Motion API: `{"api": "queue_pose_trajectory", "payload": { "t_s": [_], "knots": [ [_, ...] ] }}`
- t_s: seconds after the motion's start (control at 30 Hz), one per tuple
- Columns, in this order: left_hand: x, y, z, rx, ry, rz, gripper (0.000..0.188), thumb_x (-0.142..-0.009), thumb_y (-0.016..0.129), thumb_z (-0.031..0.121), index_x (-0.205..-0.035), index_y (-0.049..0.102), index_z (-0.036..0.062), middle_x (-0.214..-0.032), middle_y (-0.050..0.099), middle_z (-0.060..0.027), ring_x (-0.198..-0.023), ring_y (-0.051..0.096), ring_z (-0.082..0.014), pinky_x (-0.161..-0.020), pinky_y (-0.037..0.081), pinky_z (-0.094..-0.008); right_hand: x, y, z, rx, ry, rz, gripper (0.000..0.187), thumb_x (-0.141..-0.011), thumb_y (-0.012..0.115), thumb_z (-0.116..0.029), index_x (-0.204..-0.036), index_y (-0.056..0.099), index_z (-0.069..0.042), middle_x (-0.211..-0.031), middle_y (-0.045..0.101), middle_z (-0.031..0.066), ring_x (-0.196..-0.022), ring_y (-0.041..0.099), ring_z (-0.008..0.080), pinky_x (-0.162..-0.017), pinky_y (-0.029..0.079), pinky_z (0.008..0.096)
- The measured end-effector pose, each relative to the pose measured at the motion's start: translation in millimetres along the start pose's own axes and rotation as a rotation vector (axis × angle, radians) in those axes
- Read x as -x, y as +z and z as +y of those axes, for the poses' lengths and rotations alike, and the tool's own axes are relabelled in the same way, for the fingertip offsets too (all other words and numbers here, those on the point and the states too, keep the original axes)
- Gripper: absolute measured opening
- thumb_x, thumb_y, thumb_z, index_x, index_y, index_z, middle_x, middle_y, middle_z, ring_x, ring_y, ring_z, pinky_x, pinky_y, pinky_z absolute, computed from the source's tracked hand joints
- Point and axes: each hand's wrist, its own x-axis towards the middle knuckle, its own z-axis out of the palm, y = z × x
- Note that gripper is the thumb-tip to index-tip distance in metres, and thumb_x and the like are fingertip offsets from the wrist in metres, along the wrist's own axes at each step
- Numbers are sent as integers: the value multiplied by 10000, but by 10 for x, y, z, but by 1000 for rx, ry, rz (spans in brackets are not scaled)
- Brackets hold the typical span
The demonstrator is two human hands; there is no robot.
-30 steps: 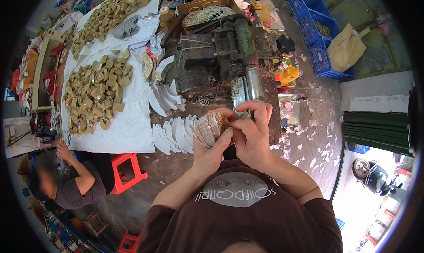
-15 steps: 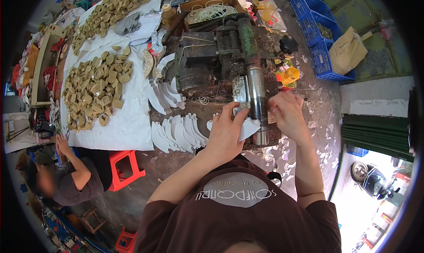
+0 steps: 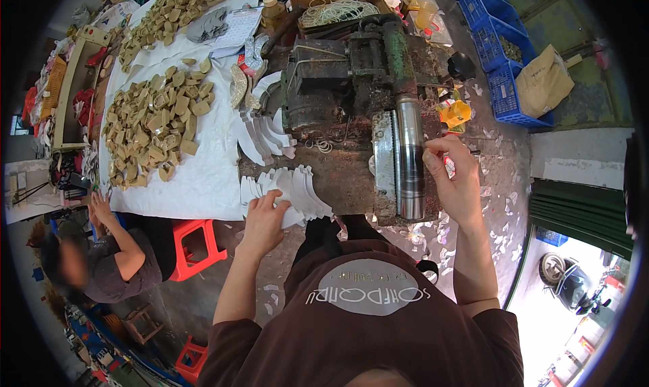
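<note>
The person's brown shirt (image 3: 365, 319) is filling the near edge at 6 o'clock, and both bare forearms are reaching up from it. The left hand (image 3: 265, 214) is lying at about 9 o'clock of the shirt's print, fingers spread and loosely curled, palm down on the near end of a fan of white curved paper pieces (image 3: 287, 187). It is pressing or picking rather than clamping; no piece is clearly pinched. These pieces are looking thin, light and floppy, probably slick against one another, so they are likely to slide apart and crease if grabbed mid-sheet; taking a small stack by its edge, thumb under and fingers on top, is looking like the safest hold.

The right hand (image 3: 454, 177) is at about 3 o'clock of the paper fan, fingers curled with the thumb and forefinger closing on the side of a shiny steel roller (image 3: 410, 157). Whether it is also holding a piece there, I cannot tell.

Further out, at 12 o'clock, the roller is belonging to a dark, greasy machine (image 3: 338, 83), plainly heavy and fixed. More white curved pieces (image 3: 263, 133) are lying at its 9 o'clock side.

Beyond, at 10 o'clock, tan blocks (image 3: 155, 123) are lying heaped on a white sheet (image 3: 203, 177). Another person (image 3: 101, 265) is sitting at 8 o'clock by a red stool (image 3: 196, 242). Blue crates (image 3: 497, 42) are standing at 1 o'clock.
</note>
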Motion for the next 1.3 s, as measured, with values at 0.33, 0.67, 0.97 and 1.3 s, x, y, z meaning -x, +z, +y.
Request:
{"api": "queue_pose_trajectory", "payload": {
  "t_s": [0.33, 0.67, 0.97, 1.3],
  "knots": [
    [-429, -475, 916, 2010, 171, 70, 483, -786, 695, 145, -1221, 526, 21, -1285, 468, -96, -1186, 476, -215, -1022, 376, -374, 145, 556, -589, -37, -243, -111, 217, -728, 730, -64, -921, 632, -75, -1107, 530, 86, -1003, 461, 284, -831, 351, 407],
    [-516, -410, 1321, 1606, -213, 297, 337, -862, 601, 45, -1193, 547, 13, -1002, 573, -19, -924, 557, -111, -813, 457, -255, 172, 418, -343, -71, -237, -65, 198, -709, 642, 4, -860, 556, -93, -999, 547, 74, -983, 475, 297, -846, 328, 438],
    [-656, -354, 1205, 636, 153, 210, 461, -745, 645, 5, -1190, 533, 46, -1145, 508, -150, -1049, 533, -328, -902, 430, -389, 70, -535, 434, 369, 91, -154, 47, -820, 570, -50, -839, 552, -90, -772, 551, 59, -828, 514, 232, -904, 283, 398],
    [-675, -311, 1244, 680, 104, 217, 426, -729, 609, -47, -1147, 545, 6, -1197, 485, -154, -1131, 498, -353, -955, 410, -416, 90, -113, 357, 298, 83, -7, 95, -804, 669, -119, -882, 619, -99, -898, 603, 27, -998, 519, 220, -924, 285, 409]
  ]
}}
